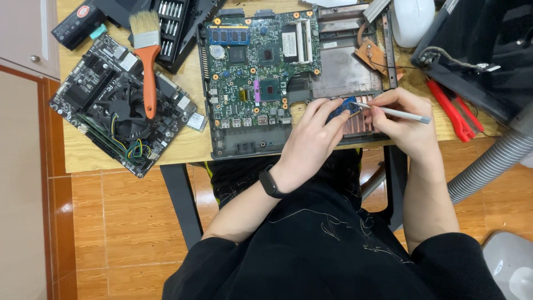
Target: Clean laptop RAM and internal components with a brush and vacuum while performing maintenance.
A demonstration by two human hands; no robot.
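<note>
The landmark here is the green laptop motherboard, which sits in its dark grey plastic base on the light wooden table.

At the lower right corner of this motherboard, the left hand is closed in a pinch on a small blue rectangular circuit part; thumb and first fingers press it from the sides, just above the copper-coloured fin block. The right hand is closed around a thin silver metal pen-like tool, held like a pencil, and the tip touches the blue part or comes very near to it; I cannot tell which.

In my judgement the step is fine work with the tool tip on this small part. To do it well, the left fingers should keep the part steady without bending it, and the right hand should rest its heel on the base edge so the tip moves only a little. Pressure should be light, because the tip could slip onto the board.

Left of the motherboard lies 1 black desktop board with a round fan, and an orange-handled paint brush rests on it. Right of the motherboard are red-handled pliers and a grey ribbed hose.
</note>
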